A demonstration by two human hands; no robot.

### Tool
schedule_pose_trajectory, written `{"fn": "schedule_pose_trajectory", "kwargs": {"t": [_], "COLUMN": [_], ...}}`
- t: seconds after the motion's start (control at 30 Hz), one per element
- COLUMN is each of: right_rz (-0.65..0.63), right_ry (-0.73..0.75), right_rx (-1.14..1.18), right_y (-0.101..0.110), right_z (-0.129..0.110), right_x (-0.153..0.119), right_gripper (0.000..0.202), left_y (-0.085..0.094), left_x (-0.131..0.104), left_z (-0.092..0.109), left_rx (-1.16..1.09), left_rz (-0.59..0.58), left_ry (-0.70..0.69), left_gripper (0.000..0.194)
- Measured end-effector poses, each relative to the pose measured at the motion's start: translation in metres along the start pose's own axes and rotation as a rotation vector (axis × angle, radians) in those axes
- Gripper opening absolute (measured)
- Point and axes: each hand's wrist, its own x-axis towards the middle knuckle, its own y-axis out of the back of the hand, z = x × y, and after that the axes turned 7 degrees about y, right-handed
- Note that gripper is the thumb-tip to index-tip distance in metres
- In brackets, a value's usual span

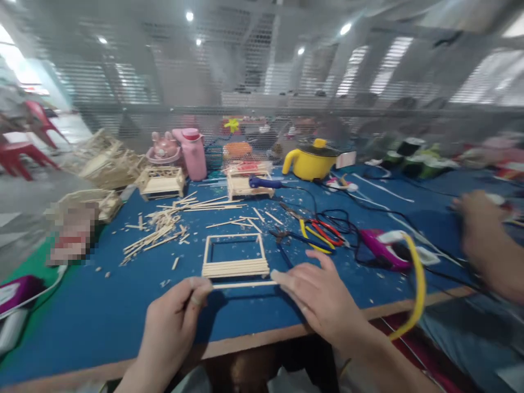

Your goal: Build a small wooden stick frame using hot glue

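Observation:
A thin wooden stick [245, 285] runs level between my two hands, just in front of a small rectangular stick frame [235, 268]. Its left end is pinched by my left hand [176, 314], and my right hand [321, 297] grips the right end between thumb and fingers. The frame lies on the blue tabletop; several sticks are laid side by side along its near part, while its far part is open. Whether the held stick touches the frame, I cannot tell. Loose sticks [164, 226] are scattered behind and to the left.
Beyond the frame lie pliers [280, 234], red-handled cutters [327, 232] and a blue glue gun [264, 183] resting on a finished stick piece [237, 191]. Cords cross the right side near a purple power strip [385, 251]. A yellow pot [313, 162] stands behind. A co-worker's arm [487, 245] reaches in from the right.

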Motion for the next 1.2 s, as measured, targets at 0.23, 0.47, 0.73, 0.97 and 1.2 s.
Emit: {"fn": "schedule_pose_trajectory", "kwargs": {"t": [0.23, 0.47, 0.73, 0.97, 1.2], "right_rz": [-0.086, 0.384, 0.620, -0.029, -0.048], "right_ry": [-0.501, -0.832, -0.611, 0.064, -0.240], "right_rx": [0.670, 1.299, 0.174, -0.018, 0.057], "right_y": [-0.027, -0.058, -0.026, 0.000, -0.018], "right_z": [-0.017, -0.062, -0.048, 0.004, 0.030], "right_x": [0.004, 0.010, -0.019, -0.018, -0.006], "right_gripper": [0.023, 0.018, 0.037, 0.039, 0.021], "left_y": [-0.008, -0.023, -0.002, 0.018, 0.010], "left_x": [-0.006, -0.023, -0.015, -0.007, 0.003], "left_z": [0.013, 0.040, 0.016, 0.021, -0.006], "left_rx": [-0.606, -0.570, -0.013, 0.063, 0.056], "left_rz": [-0.141, -0.654, -0.430, -0.515, 0.061], "left_ry": [0.227, 0.208, 0.013, -0.137, 0.073], "left_gripper": [0.057, 0.040, 0.042, 0.034, 0.044]}}
